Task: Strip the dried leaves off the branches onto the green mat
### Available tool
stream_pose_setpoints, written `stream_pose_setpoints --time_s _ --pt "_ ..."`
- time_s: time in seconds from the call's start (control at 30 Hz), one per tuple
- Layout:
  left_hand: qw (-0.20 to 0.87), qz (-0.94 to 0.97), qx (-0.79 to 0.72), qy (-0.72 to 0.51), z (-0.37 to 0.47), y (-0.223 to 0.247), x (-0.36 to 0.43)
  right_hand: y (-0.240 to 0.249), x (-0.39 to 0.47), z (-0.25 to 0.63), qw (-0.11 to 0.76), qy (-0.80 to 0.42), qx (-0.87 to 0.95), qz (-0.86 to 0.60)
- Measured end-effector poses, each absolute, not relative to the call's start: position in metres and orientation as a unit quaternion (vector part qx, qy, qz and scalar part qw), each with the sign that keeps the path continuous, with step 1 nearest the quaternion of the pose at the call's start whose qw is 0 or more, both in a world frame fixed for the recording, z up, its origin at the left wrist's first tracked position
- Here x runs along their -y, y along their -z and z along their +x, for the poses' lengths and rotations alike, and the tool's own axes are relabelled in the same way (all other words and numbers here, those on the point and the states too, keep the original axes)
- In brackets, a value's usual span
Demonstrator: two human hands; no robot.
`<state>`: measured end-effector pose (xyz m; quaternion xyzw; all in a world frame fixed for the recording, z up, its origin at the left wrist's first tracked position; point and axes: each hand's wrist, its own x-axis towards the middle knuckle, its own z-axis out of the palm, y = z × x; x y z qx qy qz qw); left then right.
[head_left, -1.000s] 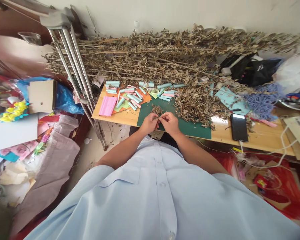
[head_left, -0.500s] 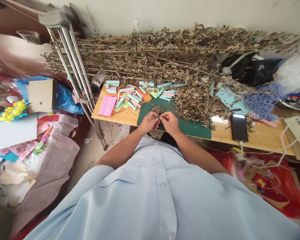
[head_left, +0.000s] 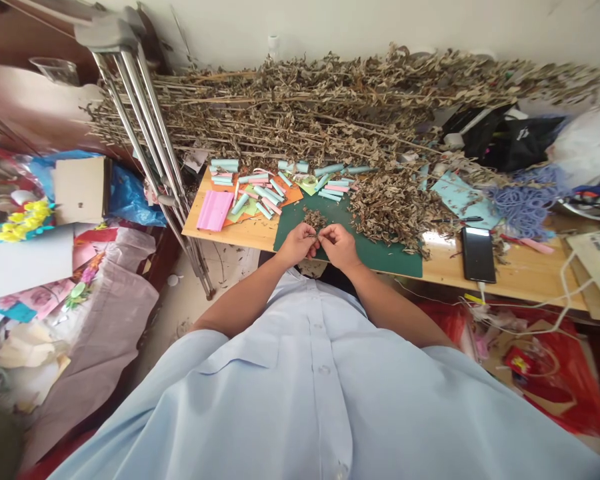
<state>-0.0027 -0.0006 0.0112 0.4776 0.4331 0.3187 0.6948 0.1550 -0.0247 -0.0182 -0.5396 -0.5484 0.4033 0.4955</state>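
Note:
My left hand [head_left: 299, 244] and my right hand [head_left: 339, 246] meet at the front edge of a green mat [head_left: 400, 261]. Both have their fingers pinched together, fingertips nearly touching; what lies between them is too small to make out. Just beyond the fingers sits a small heap of crumbled dry leaves [head_left: 315, 217]. A larger pile of dry leaves [head_left: 390, 207] covers the mat's right part. Blue and pink paper rolls [head_left: 267, 195] lie to the left on orange and green sheets, beside a pink paper stack [head_left: 215, 210].
Long dried plant stalks [head_left: 300, 113] fill the back along the wall. Metal crutches [head_left: 145, 127] lean at the left. A black phone [head_left: 479, 255] with a cable, a pen [head_left: 457, 219] and purple-blue yarn [head_left: 523, 200] lie at the right.

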Motion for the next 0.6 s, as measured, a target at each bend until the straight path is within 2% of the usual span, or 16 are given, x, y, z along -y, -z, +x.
stream_pose_setpoints --time_s 0.6 --pt "0.718 0.439 -0.421 -0.337 -0.0044 -0.0107 -0.001 0.0139 0.0176 0.1551 0.557 -0.413 0.45 -0.563"
